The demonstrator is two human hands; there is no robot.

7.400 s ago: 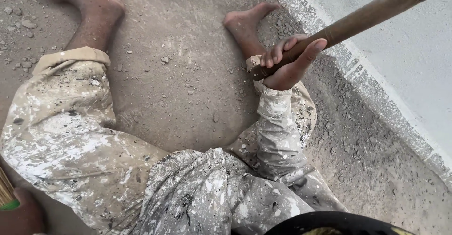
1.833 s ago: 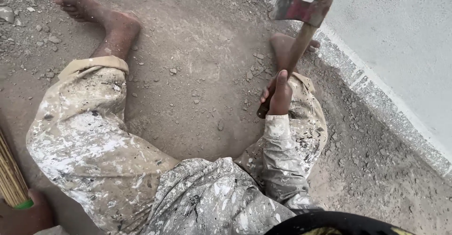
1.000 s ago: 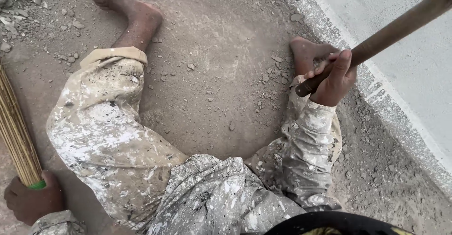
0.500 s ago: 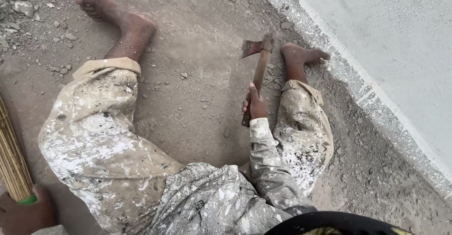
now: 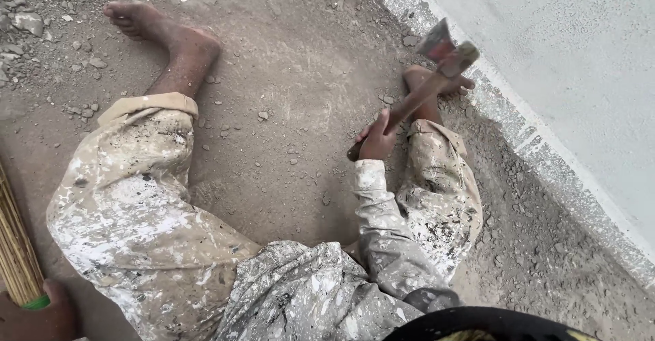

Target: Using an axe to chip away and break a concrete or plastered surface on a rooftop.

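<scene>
Both hands are closed around tools: nearest me, my left hand (image 5: 37, 314) grips the bundle of pale broom straws (image 5: 15, 245) low by its green band, parked out by my left thigh, I judge so it stays clear of the swing. Further out, my right hand (image 5: 376, 136) is clenched on the butt of the hatchet (image 5: 416, 95), its wooden handle slanting up so the metal head hangs above my right foot beside the rough base of the pale wall (image 5: 546, 157). Half a second ago that head was low near the packed dirt (image 5: 307, 54); now it is raised and cocked toward the wall.
</scene>
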